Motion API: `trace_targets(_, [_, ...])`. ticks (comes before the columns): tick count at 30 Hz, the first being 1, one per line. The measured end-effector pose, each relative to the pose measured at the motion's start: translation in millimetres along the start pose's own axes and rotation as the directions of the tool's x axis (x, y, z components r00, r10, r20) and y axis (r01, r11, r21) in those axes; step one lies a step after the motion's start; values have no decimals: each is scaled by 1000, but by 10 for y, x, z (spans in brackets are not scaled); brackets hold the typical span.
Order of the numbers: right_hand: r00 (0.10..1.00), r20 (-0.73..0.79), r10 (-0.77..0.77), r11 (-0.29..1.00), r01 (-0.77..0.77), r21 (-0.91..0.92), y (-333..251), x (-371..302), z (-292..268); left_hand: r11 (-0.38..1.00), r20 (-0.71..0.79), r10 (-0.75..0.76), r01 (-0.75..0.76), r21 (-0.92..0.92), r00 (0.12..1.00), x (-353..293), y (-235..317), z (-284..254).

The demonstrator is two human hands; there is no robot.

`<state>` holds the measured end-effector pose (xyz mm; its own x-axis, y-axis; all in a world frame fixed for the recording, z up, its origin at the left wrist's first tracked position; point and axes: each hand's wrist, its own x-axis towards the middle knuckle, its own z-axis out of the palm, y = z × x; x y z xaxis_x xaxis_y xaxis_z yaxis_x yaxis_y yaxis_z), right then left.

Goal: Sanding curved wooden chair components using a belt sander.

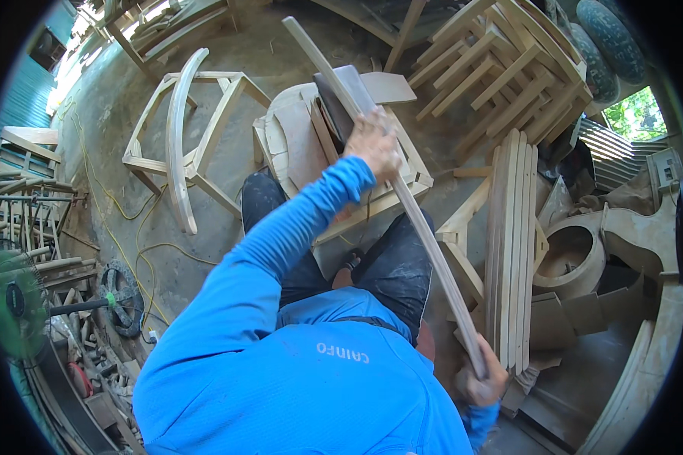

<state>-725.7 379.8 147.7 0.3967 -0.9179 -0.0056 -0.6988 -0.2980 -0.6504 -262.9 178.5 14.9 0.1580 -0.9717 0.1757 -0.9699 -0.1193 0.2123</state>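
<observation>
A long, narrow, slightly curved wooden strip runs slantwise across my lap, from the far left down to the near right. My left hand, a little blurred, is wrapped over its middle; whether anything lies under the palm is hidden. At the strip's near end, my right hand grips it by my right side. Beneath the far half stands a low wooden frame between my knees, with a flat dark pad and pale curved boards on it.
An open wooden frame stands at the left, with a curved slat on it. Stacked frames fill the far right. Long slats lean nearby. A yellow cord trails past a green fan.
</observation>
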Motion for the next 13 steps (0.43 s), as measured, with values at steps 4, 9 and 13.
trace_targets(4, [974, 127, 186, 972, -164, -167, -421, -116, -589, 992, 58, 41, -34, -120, 997, -358, 357, -140])
trace_targets(9, [992, 94, 83, 967, -58, -247, -675, 377, -441, 993, 53, 27, -21, -115, 998, 79, 150, -128])
trace_targets(13, [989, 129, -72, 943, 109, -313, -594, 1033, 176, 1000, 104, -18, 17, 4, 994, 510, -520, -106])
